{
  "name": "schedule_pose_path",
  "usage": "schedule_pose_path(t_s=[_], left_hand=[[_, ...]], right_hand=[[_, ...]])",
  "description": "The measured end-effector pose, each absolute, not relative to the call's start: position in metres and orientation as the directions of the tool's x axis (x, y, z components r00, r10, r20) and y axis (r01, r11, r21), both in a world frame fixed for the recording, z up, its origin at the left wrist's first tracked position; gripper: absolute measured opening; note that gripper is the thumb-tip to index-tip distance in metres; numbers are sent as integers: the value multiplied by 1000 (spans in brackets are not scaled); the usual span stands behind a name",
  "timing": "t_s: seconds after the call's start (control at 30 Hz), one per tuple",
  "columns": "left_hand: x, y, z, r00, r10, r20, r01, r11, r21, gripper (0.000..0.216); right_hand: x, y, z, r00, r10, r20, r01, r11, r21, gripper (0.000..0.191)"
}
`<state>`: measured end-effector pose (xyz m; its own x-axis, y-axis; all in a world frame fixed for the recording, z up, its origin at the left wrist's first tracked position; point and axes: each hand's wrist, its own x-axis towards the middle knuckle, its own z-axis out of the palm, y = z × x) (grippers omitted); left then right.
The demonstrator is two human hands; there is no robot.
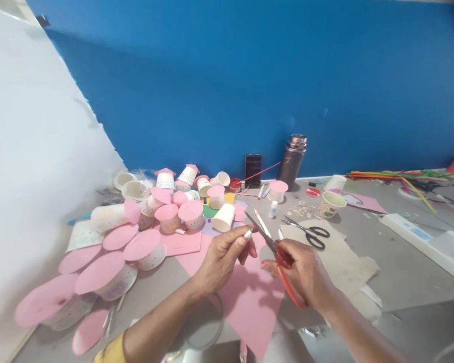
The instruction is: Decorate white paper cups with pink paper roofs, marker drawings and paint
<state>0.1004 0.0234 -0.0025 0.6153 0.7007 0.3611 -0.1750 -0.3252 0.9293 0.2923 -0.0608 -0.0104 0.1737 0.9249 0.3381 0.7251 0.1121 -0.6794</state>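
My left hand [225, 254] is closed, pinching a small white piece with a green end [248, 233] between thumb and fingers; its exact kind is too small to tell. In my right hand [306, 269] is a pair of red-handled scissors [292, 290], its blades pointing up and left towards the left hand. The blades are near the small piece, and I cannot tell whether they touch it. Both hands are above a large sheet of pink paper [249, 307]. A second, black-handled pair of scissors [314, 234] lies to the right on a beige sheet [336, 257].
Several paper cups topped with pink discs [139, 244] crowd the left side. Against the blue wall stand a phone [253, 169] and a dark flask [293, 161]. A patterned cup [332, 204], a white power strip [423, 247] and coloured sticks [393, 175] are on the right.
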Motion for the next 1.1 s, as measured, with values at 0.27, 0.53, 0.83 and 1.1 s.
schedule_pose_path(t_s=[0.27, 0.53, 0.83, 1.1], left_hand=[[103, 22, -7, 624, 698, 351, -253, -245, 936, 39], [103, 17, -3, 590, 719, 368, -192, -318, 928, 43], [102, 17, -2, 578, 716, 392, -147, -381, 913, 44], [100, 18, -4, 583, 720, 376, -96, -399, 912, 45]], right_hand=[[300, -65, 4, 222, 933, 284, 722, 39, -691, 24], [294, -68, -5, 136, 863, 486, 867, 133, -480, 28], [293, -68, -12, 144, 835, 531, 885, 130, -446, 30], [294, -66, -18, 126, 788, 603, 880, 191, -434, 38]])
